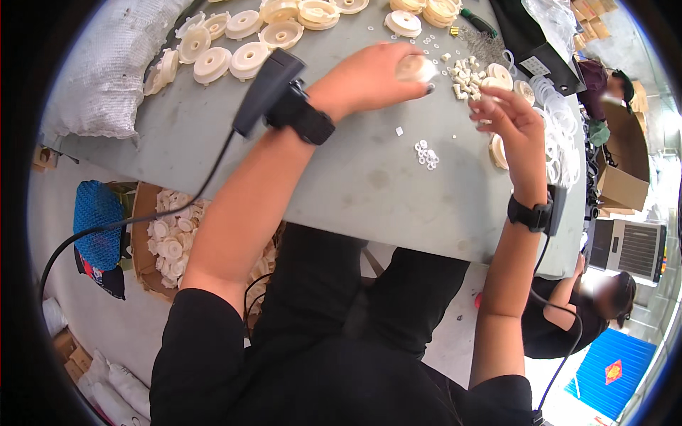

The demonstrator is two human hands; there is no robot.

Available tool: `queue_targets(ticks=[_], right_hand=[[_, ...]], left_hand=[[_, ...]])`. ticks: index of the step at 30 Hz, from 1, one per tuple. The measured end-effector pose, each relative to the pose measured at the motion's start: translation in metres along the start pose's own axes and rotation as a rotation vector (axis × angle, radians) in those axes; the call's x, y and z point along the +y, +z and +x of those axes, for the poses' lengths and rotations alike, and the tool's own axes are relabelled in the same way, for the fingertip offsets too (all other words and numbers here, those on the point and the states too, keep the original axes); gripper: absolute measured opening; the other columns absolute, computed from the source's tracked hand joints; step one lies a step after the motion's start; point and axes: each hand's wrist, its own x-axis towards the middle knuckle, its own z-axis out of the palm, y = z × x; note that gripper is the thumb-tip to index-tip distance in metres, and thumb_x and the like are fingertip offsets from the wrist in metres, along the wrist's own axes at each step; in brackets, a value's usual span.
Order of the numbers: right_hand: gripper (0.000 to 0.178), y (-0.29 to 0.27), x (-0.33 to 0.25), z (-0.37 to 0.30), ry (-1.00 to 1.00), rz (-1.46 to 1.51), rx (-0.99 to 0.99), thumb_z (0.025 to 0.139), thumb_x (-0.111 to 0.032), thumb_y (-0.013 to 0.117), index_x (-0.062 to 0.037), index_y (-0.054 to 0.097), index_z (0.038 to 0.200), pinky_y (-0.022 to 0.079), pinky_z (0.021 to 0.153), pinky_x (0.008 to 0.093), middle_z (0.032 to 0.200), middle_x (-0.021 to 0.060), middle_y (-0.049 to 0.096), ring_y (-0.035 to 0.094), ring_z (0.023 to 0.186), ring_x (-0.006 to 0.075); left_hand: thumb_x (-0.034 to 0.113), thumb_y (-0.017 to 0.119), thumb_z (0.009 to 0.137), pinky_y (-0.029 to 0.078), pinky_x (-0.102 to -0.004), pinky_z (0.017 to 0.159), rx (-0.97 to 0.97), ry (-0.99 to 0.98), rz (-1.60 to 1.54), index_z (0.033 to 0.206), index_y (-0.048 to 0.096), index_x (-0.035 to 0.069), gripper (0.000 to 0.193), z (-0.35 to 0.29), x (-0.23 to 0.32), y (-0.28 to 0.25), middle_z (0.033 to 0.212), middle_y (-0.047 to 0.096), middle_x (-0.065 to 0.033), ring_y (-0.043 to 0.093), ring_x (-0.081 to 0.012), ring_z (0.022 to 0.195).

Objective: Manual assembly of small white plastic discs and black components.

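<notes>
My left hand (369, 77) is closed around a cream round plastic wheel (415, 69), held above the table and blurred. My right hand (513, 128) hovers at the right, its thumb and fingertips drawn together; whatever small thing they hold, if any, I cannot make out. Just beyond those fingertips lies a heap of small cream cylinders (466, 77). Between my hands and nearer to me, a little group of white rings (426, 155) rests on the table. Partly behind my right hand sits another cream wheel (499, 151).
Many cream wheels (212, 65) stand along the table's far side (334, 170). Clear rings (561, 135) pile up at the right, near a black box (540, 42). A green-handled screwdriver (479, 23) lies at the back. Below left is a carton (145, 248) of cream parts; people work at right.
</notes>
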Motion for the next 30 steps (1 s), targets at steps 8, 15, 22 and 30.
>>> queue_targets(ticks=[8,15,22,30], right_hand=[[0.013,0.026,0.017,0.003,0.031,0.501,0.060,0.087,-0.013,0.054,-0.0015,0.051,0.094,0.047,0.055,0.0230,0.077,0.0114,0.063,0.059,0.059,0.0125],[0.021,0.014,0.030,0.008,0.139,0.217,0.021,0.080,-0.017,0.066,-0.0008,0.061,0.092,0.044,0.052,0.0188,0.068,0.0034,0.059,0.054,0.057,0.0067],[0.019,0.039,0.029,0.019,-0.059,-0.165,0.070,0.077,-0.017,0.069,-0.0031,0.065,0.090,0.039,0.052,0.0199,0.068,-0.0015,0.058,0.048,0.061,0.0052],[0.015,0.024,0.017,-0.003,-0.027,-0.207,-0.283,0.076,-0.017,0.068,-0.0034,0.064,0.082,0.038,0.054,0.0210,0.063,-0.0024,0.055,0.046,0.059,0.0050]], left_hand=[[0.022,0.051,0.087,0.047,-0.0240,0.064,-0.312,-0.280,-1.293,0.110,0.051,0.006,0.029,0.006,0.002,0.007,0.101,0.062,-0.0063,0.060,-0.0126,0.082],[0.020,0.051,0.085,0.044,-0.0197,0.057,0.033,-0.315,-0.960,0.111,0.048,0.009,0.028,0.013,-0.007,0.004,0.098,0.064,-0.0040,0.054,-0.0058,0.069],[0.019,0.052,0.084,0.046,-0.0207,0.060,0.106,-0.320,-0.863,0.112,0.049,0.007,0.031,0.014,-0.005,0.003,0.098,0.064,-0.0040,0.058,-0.0086,0.073],[0.019,0.049,0.084,0.047,-0.0218,0.061,-0.029,-0.295,-0.785,0.114,0.048,0.004,0.034,0.012,-0.004,-0.002,0.098,0.061,-0.0040,0.058,-0.0098,0.074]])
